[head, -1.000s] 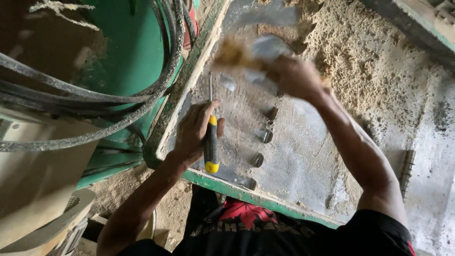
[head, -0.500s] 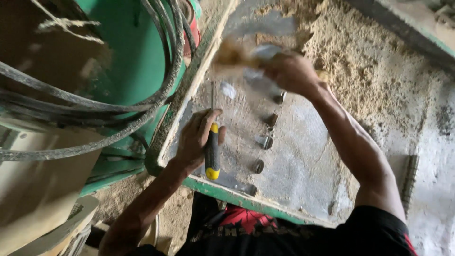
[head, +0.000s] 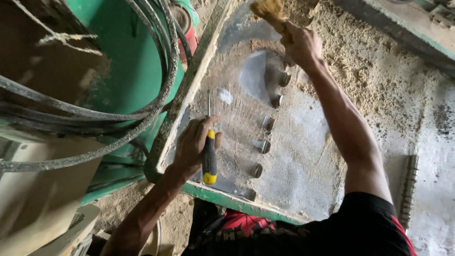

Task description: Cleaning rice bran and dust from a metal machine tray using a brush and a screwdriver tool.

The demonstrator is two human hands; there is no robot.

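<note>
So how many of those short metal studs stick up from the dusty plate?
5, in a slanted row on the plate: near the right hand's wrist, then, and lowest. Sawdust may hide more.

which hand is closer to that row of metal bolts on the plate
Left. The left hand holds a screwdriver just beside the bolts; the right hand holds a brush above them.

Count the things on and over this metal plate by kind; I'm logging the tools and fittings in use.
Screwdriver, black and yellow handle, held in the left hand: 1
Brush, bristles tan, held in the right hand: 1
Short metal cylinders standing in a row on the dusty plate: 5
Total: 7
</note>
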